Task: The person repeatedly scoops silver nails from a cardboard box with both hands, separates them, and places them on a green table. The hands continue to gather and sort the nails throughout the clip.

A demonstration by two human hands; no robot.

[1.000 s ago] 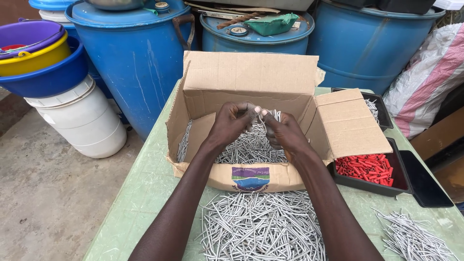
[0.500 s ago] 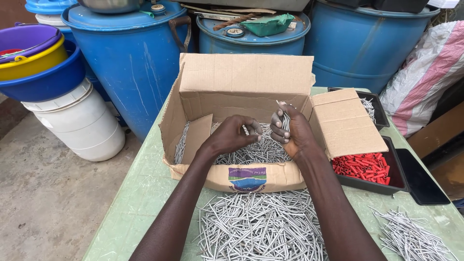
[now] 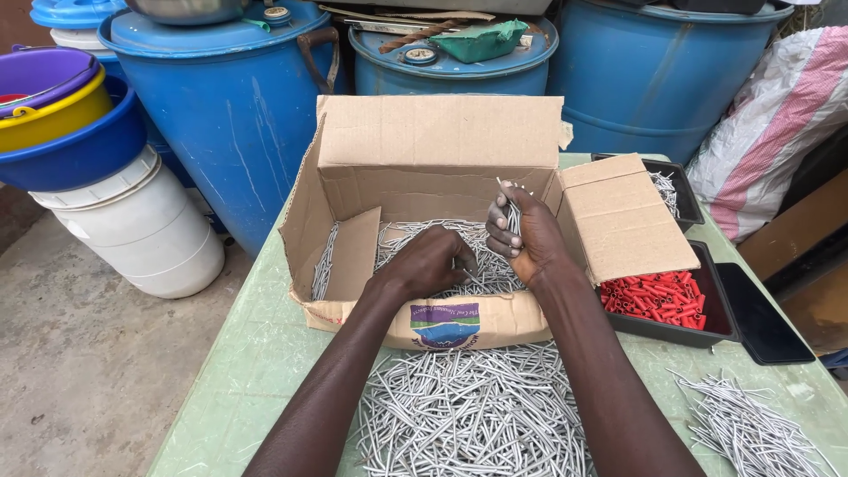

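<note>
A person's right hand (image 3: 528, 234) is raised inside an open cardboard box (image 3: 439, 155), its fingers curled shut around a small bundle of grey metal pins (image 3: 513, 205) whose tips stick up above the knuckles; the number of pins in the bundle is too small to count. The left hand (image 3: 430, 262) is lowered palm down onto the loose pins (image 3: 415, 243) covering the box floor, fingers bent into them, though whether it actually grips any is hidden beneath the hand. The box stands on a pale green surface (image 3: 243, 353), four flaps folded outward. Just in front of it lies one large heap of the same pins (image 3: 473, 415), partly covered by both forearms and cut off at the bottom edge; a second, smaller heap (image 3: 751, 428) lies at the right and is also cut off. Right of the box sit two black trays: the nearer tray (image 3: 715, 318) holds red plastic plugs (image 3: 658, 296), the farther tray (image 3: 678, 190) more grey pins, mostly hidden by a box flap. A flat black slab (image 3: 760, 314) lies beside the nearer tray. Behind stand three blue drums (image 3: 234, 106), and at the left a white bucket (image 3: 141, 230) carries stacked blue, yellow and purple basins (image 3: 66, 119), cut off by the frame.
</note>
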